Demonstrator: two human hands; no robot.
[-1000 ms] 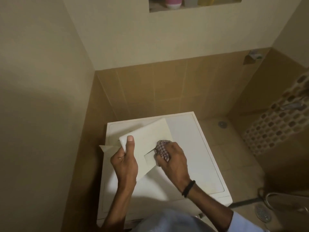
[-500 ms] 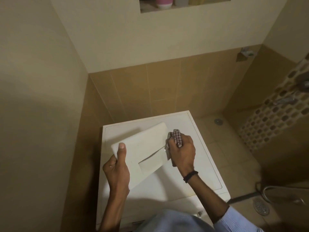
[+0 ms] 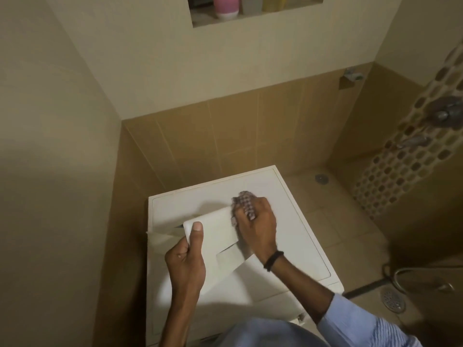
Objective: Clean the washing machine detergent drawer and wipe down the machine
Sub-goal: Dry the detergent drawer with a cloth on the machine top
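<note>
The fingers (image 3: 179,255) of the left hand (image 3: 186,266) are curled round the near-left edge of the detergent drawer (image 3: 215,234), with the thumb laid flat on its white face. This grip is judged to serve as a brace, so that the piece is kept from twisting under the rubbing. The right hand (image 3: 258,229) is closed on a bunched checked cloth (image 3: 244,202), which is pressed against the drawer's far right end, where residue is likely to be lodged along the edge. The detergent drawer is out of its slot and is held tilted in the air just above the washing machine (image 3: 295,221), face turned up toward the camera; a paler part of it is glimpsed behind the left hand. It is presumably held over the machine top so that drips are caught there and not on the tiles. The step in hand is judged to be the wiping of the drawer; whether the machine itself has been wiped cannot be told. A black wristband (image 3: 273,260) and a light blue sleeve (image 3: 363,324) are noted on the right arm. The washing machine is set in a tiled corner, close to the left wall. Listed beyond it are a wall niche (image 3: 200,20) with a pink bottle (image 3: 226,8), taps (image 3: 446,112) on a mosaic strip, and a floor drain (image 3: 393,299).
</note>
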